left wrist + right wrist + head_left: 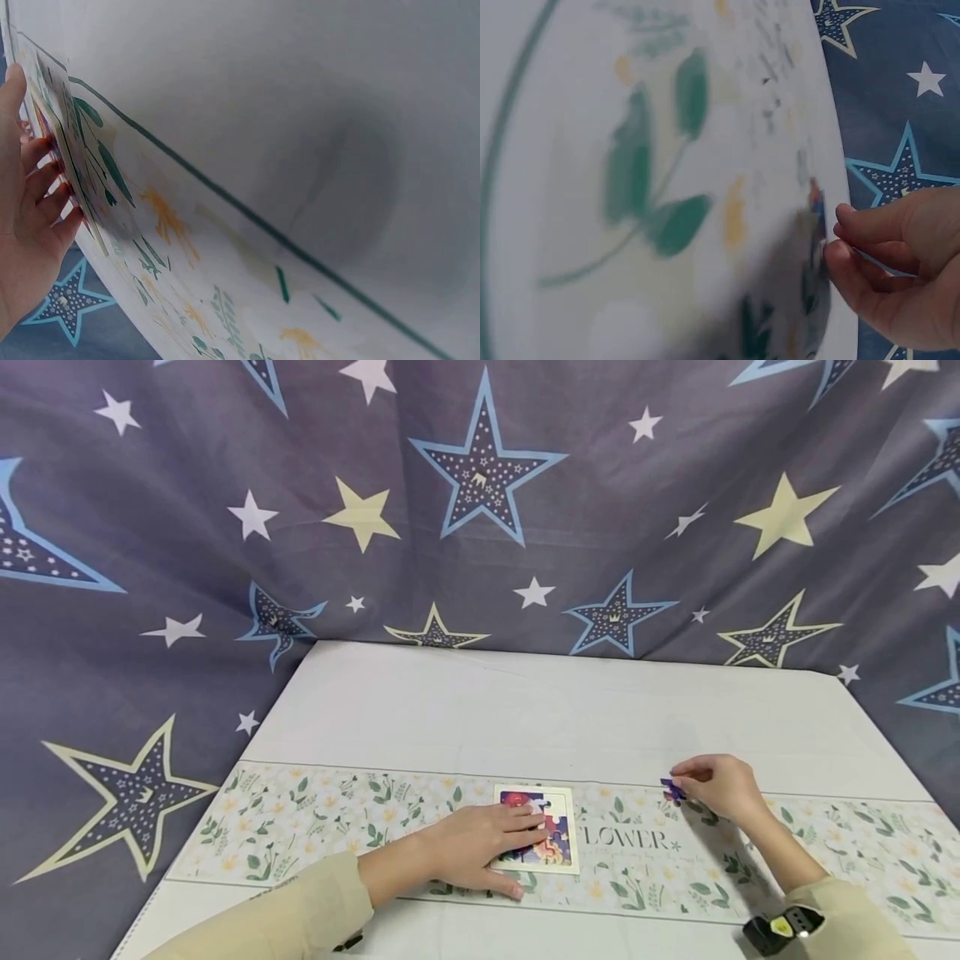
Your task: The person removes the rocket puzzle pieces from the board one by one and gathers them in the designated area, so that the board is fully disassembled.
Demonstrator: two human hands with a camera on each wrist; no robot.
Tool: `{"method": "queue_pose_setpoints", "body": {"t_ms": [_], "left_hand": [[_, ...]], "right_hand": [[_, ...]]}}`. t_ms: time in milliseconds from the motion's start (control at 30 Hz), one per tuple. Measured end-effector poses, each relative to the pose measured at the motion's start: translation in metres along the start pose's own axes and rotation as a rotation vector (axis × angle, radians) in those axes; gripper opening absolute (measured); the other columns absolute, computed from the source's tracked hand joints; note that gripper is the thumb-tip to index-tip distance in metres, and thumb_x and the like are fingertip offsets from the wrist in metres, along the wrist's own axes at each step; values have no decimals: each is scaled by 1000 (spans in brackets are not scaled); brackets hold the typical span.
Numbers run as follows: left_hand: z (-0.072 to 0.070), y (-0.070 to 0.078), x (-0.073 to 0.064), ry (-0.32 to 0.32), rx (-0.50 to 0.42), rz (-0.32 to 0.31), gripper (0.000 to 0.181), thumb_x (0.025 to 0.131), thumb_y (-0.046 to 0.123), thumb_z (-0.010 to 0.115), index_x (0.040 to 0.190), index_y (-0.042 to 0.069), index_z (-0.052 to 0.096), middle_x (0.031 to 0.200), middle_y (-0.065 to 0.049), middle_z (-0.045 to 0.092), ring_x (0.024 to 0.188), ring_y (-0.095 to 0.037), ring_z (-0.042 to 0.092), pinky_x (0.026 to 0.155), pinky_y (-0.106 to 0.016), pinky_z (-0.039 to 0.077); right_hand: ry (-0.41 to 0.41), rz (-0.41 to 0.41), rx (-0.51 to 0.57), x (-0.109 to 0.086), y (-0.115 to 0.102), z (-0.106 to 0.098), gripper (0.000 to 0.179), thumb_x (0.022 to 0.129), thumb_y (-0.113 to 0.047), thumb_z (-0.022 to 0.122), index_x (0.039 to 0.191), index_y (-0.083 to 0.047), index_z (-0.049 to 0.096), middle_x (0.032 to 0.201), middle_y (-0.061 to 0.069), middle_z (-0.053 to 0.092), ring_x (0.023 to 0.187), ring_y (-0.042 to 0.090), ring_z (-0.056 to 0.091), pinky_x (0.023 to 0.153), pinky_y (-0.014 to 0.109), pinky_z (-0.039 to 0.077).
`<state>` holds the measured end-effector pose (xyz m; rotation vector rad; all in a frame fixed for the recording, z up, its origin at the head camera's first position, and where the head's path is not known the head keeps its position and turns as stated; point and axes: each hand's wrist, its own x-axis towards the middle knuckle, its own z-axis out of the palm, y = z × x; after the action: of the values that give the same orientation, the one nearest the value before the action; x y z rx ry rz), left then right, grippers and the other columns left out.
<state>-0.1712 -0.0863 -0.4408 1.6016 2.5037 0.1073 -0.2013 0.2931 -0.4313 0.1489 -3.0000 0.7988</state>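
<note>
A small framed jigsaw puzzle [573,843] with a pale border and a colourful purple, red and orange picture lies on the table. Across its left part rests my left hand [480,843], fingers stretched over the picture and thumb below the lower edge. A pale gap shows at the puzzle's upper right. Off to the right, my right hand [723,787] pinches a purple jigsaw piece [672,791] between thumb and fingers, close to the table's surface. In the right wrist view the piece [817,206] appears edge-on beside the fingertips. The left wrist view shows the puzzle from its edge, under the left fingers.
A white table cover [450,710] carries a floral band [315,810] with the printed word "FLOWER". Behind and beside the table hangs a dark curtain [555,493] with stars. A dark wrist device [780,931] sits at the right cuff.
</note>
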Motion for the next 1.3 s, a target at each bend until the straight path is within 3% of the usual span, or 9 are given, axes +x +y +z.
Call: {"method": "queue_pose_setpoints", "body": {"t_ms": [233, 367, 533, 800, 1100, 1300], "left_hand": [[-1, 0, 0, -9, -3, -5, 77, 92, 65, 42, 154, 24, 22, 161, 4, 23, 148, -15, 28, 117, -35, 35], [-1, 0, 0, -7, -5, 1, 77, 92, 65, 43, 154, 23, 23, 161, 3, 24, 148, -16, 29, 116, -35, 36], [-1, 1, 0, -5, 4, 2, 76, 92, 65, 43, 153, 23, 26, 161, 4, 24, 147, -16, 30, 116, -35, 36], [1, 1, 0, 11, 6, 1, 76, 92, 66, 42, 153, 23, 28, 161, 4, 25, 146, -16, 31, 116, -35, 36], [1, 1, 1, 18, -6, 2, 75, 92, 65, 44, 152, 22, 30, 160, 2, 27, 146, -17, 32, 116, -36, 37], [0, 1, 0, 13, 1, 2, 75, 92, 65, 44, 152, 22, 30, 160, 1, 28, 146, -17, 33, 115, -36, 37]], "right_hand": [[17, -78, 44, 10, -29, 0, 17, 85, -11, 70, 98, -1, 74, 85, 14, 74, 75, 24, 70, 59, 29, 53], [-16, -116, 102, 16, -50, 10, 17, 85, -9, 70, 99, 0, 73, 86, 14, 74, 76, 24, 70, 60, 25, 54], [-96, -153, 182, 22, -74, 28, 17, 84, -10, 72, 98, 0, 72, 84, 10, 73, 74, 17, 67, 63, 21, 53], [-292, -210, 329, 25, -103, 56, 19, 85, -10, 72, 101, 0, 71, 85, 10, 72, 73, 11, 63, 63, 19, 51], [-397, -275, 360, 20, -122, 67, 19, 85, -6, 71, 102, 3, 70, 89, 13, 73, 75, 11, 67, 64, 16, 53], [-407, -192, 394, 20, -127, 69, 20, 84, -7, 72, 101, 2, 70, 88, 13, 73, 74, 11, 67, 63, 19, 54]]}}
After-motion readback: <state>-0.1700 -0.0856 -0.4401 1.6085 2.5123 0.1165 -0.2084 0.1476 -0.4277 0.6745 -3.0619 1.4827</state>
